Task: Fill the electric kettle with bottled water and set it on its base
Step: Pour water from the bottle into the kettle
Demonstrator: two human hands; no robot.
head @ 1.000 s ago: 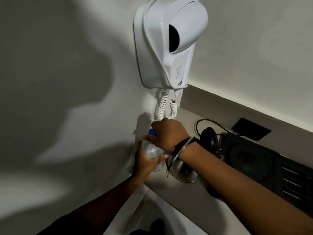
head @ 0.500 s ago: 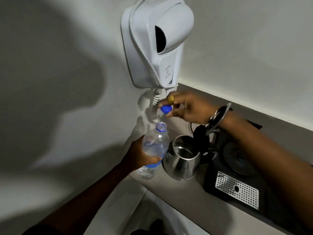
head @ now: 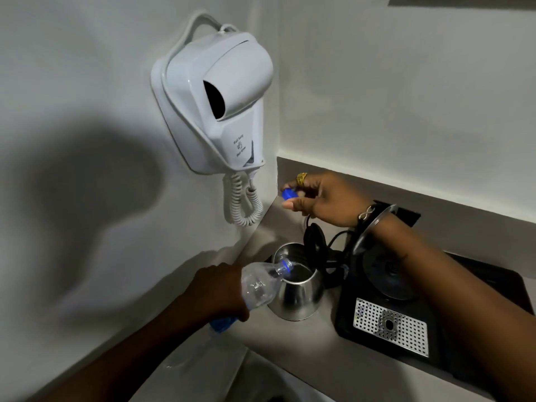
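Fingers of the left hand wrap the water bottle, tipped so its open neck lies over the mouth of the steel kettle just beyond them. Right hand, raised farther back, pinches the blue cap. The bottle's lower end is hidden behind the palm; any stream of water is hard to make out. Half a second ago the bottle stood nearly upright beside the kettle.

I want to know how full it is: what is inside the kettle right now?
The water bottle, tilted by the left hand, has its neck over the open kettle. Shiny inner wall shows; the water level is hidden by the neck and glare. The right hand holds the blue cap.
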